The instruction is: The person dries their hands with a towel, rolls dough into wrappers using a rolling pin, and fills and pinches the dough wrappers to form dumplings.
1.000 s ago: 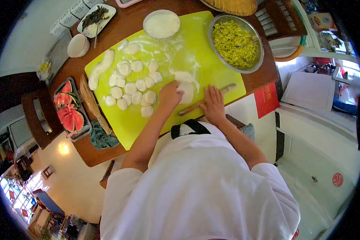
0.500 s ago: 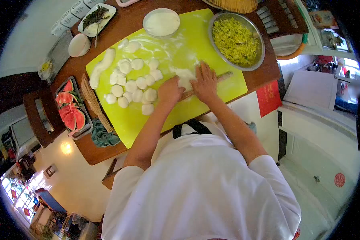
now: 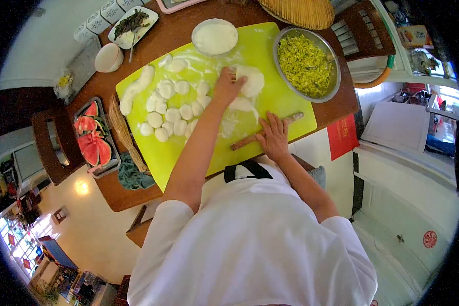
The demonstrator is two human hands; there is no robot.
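Observation:
My left hand (image 3: 228, 87) pinches the left edge of a thin, flattened dough wrapper (image 3: 252, 81) over the floury green mat (image 3: 199, 158). My right hand (image 3: 274, 136) lies across a wooden rolling pin (image 3: 294, 118), its fingers draped over the middle. Both ends of the pin show. Between the wrapper and the pin is a white patch of flour (image 3: 244, 105). Left of my left forearm sit several small dough pieces (image 3: 173, 115), partly hidden by the arm. A long dough roll (image 3: 136, 89) lies near the mat's left edge.
A bowl of white flour (image 3: 215, 37) stands at the mat's far edge. At right is a metal bowl of chopped yellow-green filling (image 3: 304, 64). Watermelon slices on a tray (image 3: 114, 162), a straw bundle (image 3: 125, 130) and a dark cloth (image 3: 134, 172) lie left.
My left hand has left the rolling pin and moved forward to the wrapper, which now lies farther from me. My right hand stays on the pin, shifted slightly right and nearer my body.

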